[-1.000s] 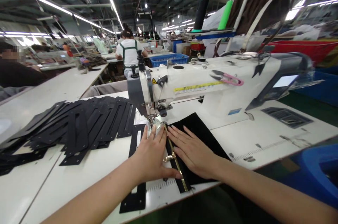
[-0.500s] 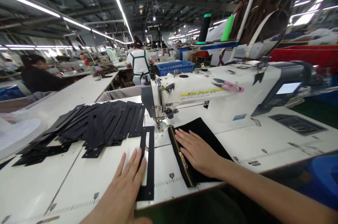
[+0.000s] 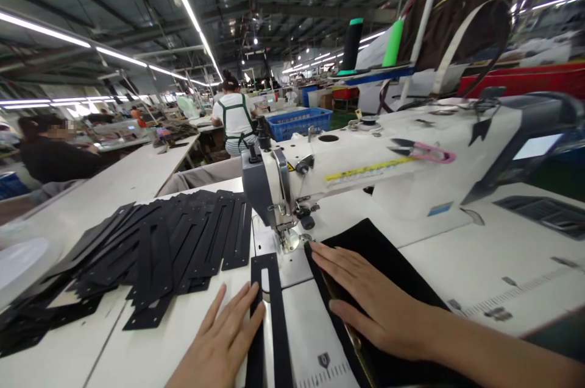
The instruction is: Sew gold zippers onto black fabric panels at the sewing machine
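Observation:
My left hand (image 3: 223, 342) lies flat with fingers stretched out, fingertips resting on the left bar of a black slotted frame piece (image 3: 275, 321) on the white table. My right hand (image 3: 372, 299) is open and pressed flat on a black fabric panel (image 3: 393, 254) whose brass zipper (image 3: 350, 336) runs along its left edge. Both pieces lie just in front of the needle and presser foot (image 3: 291, 240) of a white sewing machine (image 3: 365, 169).
A fanned stack of black slotted pieces (image 3: 155, 248) covers the table at the left. Pink thread snips (image 3: 423, 150) rest on the machine arm. Thread cones (image 3: 351, 41) stand behind. A seated person (image 3: 52, 153) is at the left, another person (image 3: 235, 114) works farther back near a blue crate (image 3: 299, 120).
My left hand left the zipper and moved left onto the black frame piece, pulling it away from the fabric. My right hand stayed flat on the fabric. The view moved closer.

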Demonstrator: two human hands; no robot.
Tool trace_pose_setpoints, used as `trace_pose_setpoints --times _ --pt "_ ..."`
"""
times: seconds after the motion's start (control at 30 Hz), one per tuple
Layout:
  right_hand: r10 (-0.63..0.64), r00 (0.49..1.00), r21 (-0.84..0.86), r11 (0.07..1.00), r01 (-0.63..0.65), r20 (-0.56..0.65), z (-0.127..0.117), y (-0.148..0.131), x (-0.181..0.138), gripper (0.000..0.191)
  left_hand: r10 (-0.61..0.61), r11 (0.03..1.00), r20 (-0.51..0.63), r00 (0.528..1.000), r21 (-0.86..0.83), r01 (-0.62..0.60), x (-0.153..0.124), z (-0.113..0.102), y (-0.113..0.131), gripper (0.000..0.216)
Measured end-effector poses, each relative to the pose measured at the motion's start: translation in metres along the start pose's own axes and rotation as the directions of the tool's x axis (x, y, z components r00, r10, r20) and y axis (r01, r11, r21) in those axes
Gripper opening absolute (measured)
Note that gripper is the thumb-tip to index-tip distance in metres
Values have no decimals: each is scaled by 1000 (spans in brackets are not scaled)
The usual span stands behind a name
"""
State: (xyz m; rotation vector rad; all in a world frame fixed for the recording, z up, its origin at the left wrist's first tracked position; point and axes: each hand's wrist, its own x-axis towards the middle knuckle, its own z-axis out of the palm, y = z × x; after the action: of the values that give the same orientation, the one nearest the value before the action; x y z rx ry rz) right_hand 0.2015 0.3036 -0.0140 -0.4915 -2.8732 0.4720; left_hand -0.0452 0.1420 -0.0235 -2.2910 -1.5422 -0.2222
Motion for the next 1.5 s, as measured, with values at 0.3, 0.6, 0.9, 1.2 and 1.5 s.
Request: trace_pose_setpoints --times 0.3,0.6,0.9,1.2,1.5 --pt "24 999 -51 998 -23 20 -5 2 14 47 -61 989 -121 991 -141 43 28 3 -21 34" --pt "-78 993 -163 985 63 -89 14 -5 -1 44 -150 978 -350 925 -190 87 45 -24 2 28" --pt "-101 979 -195 979 65 -180 21 -19 7 50 -60 997 -236 970 -64 46 75 16 29 35" --pt "-114 971 -164 983 80 -210 22 -16 9 51 -17 1000 -169 985 -4 16 76 14 27 37" --pt "-82 987 -25 997 80 -140 22 -9 11 57 55 998 -159 986 -11 -57 73 19 13 32"
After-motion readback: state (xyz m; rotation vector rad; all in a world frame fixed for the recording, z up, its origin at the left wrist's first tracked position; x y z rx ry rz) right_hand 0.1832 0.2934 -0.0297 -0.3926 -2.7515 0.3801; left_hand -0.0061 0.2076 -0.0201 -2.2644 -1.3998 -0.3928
